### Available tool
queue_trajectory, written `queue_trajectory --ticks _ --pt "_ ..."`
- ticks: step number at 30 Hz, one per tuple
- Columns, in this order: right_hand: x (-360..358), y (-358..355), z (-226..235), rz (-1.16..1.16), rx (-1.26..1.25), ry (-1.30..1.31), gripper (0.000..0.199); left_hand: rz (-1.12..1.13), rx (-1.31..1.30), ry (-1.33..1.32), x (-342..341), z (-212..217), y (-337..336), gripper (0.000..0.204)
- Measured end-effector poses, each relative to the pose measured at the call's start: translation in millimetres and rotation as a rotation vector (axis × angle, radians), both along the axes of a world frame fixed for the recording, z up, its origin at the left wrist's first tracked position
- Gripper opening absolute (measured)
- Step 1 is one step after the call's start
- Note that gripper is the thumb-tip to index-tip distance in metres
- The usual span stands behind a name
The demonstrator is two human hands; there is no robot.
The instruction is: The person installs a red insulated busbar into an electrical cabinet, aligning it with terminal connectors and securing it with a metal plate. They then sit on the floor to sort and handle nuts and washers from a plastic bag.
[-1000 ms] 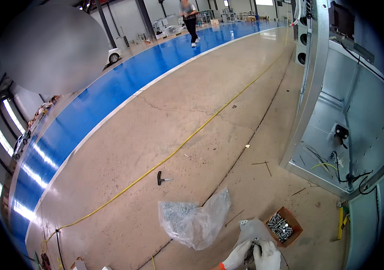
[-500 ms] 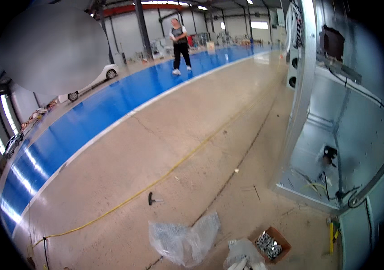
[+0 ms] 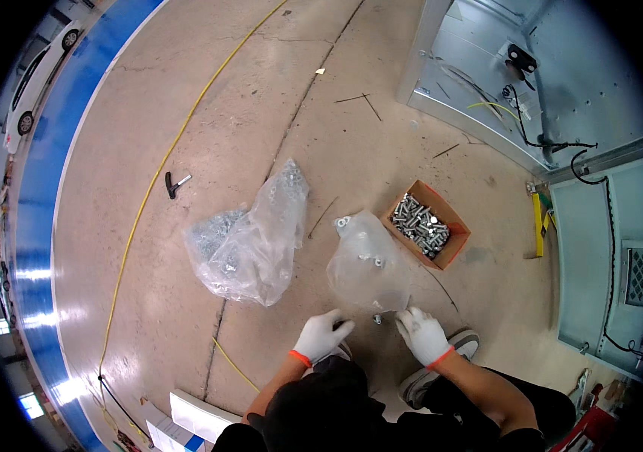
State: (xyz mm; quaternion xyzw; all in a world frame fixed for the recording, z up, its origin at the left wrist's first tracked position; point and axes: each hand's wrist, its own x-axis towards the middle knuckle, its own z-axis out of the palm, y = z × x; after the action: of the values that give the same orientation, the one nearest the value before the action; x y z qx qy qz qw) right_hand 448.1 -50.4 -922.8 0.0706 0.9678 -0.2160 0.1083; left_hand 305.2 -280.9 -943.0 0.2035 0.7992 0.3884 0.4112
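Note:
My left hand (image 3: 323,335), in a white glove with an orange cuff, is just short of a clear plastic bag (image 3: 367,264). Its thumb and forefinger are apart, with nothing visible between them. My right hand (image 3: 422,337), gloved alike, has its bent fingers at the bag's near right edge and seems to pinch the plastic. A few washers or nuts show inside this bag. A small metal piece (image 3: 377,319) lies between my hands. To the right of the bag, an open cardboard box (image 3: 453,245) holds many bolts.
A second clear bag (image 3: 269,248) of small metal parts lies left. Beyond it are a T-handled tool (image 3: 174,185) and a yellow cable (image 3: 157,169). A metal cabinet (image 3: 480,139) and a yellow level (image 3: 538,226) stand right. My shoes (image 3: 416,386) are close below my hands.
My view has swung down from the hall, where a person stood on the blue lane, to the floor before me. Both gloved hands are now fully visible and apart near the bag.

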Motion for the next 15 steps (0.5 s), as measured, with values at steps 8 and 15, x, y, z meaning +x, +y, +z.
queue_trajectory --ticks 8,15 --pt "14.1 -6.9 -110.1 0.099 0.147 0.155 0.021 -0.293 0.103 0.531 55.9 -91.0 54.1 0.033" --pt "17.7 -17.9 -126.1 -0.006 0.094 0.173 0.017 -0.039 -0.025 0.605 35.8 -96.2 31.8 0.018"
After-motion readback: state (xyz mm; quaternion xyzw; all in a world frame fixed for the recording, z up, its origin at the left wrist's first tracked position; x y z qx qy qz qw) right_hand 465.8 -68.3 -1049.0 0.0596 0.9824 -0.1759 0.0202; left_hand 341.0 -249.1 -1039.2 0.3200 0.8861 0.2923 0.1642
